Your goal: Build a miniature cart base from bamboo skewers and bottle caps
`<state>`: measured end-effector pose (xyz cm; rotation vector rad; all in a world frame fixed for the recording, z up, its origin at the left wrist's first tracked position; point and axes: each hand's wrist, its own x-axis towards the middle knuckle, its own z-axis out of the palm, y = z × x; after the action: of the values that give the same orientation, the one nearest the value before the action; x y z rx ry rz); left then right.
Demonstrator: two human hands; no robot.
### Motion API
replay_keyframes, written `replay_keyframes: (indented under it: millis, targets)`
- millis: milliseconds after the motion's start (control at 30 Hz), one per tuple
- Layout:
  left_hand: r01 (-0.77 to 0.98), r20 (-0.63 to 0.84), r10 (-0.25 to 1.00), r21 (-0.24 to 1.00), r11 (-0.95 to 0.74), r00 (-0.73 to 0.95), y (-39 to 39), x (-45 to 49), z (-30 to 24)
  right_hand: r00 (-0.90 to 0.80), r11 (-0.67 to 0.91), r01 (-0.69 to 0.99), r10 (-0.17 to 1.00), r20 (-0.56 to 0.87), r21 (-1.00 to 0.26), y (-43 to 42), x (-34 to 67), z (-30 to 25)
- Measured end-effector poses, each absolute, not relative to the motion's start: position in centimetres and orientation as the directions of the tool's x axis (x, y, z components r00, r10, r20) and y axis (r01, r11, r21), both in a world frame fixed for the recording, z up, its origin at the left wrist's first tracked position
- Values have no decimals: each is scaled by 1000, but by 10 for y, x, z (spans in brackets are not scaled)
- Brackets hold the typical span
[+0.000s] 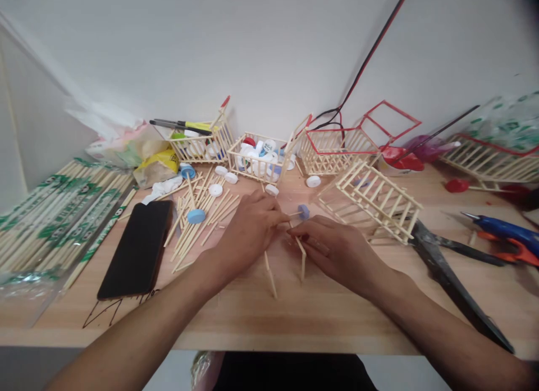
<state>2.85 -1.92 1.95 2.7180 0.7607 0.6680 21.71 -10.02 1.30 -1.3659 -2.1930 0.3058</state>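
Note:
My left hand point(255, 220) is closed, its fingers pinching a small frame of thin wooden sticks point(304, 255) from the left. From the other side my right hand point(337, 245) grips the same frame with thumb and fingertips. Two legs of the frame stick out toward the front edge of the table. A blue bottle cap point(303, 212) sits at the end of a short stick just beyond the fingertips. My fingers hide the joints in the middle of the frame.
Behind stand small stick carts point(256, 161), some holding bottle caps. A slatted stick basket point(374, 203) lies right, near large black-handled cutters point(455, 284) and a blue glue gun point(501, 231). Left are cut sticks point(197, 228), a phone point(137, 251) and wrapped chopsticks point(71, 217).

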Motion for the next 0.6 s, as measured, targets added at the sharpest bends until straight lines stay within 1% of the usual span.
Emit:
replay_keyframes:
  millis: [233,433,600]
  targets:
    - [442,342,543,332,-834,767,-20,29,20,-344,464,759,882,324,-457,-100,217,13]
    - [515,356,633,375,-771,688,-16,27,20,-332,447,767,890,311,-460,-99,218,12]
    - [537,314,624,324,-779,715,-13,30,18,-340,442,768,894,291,-463,-100,217,13]
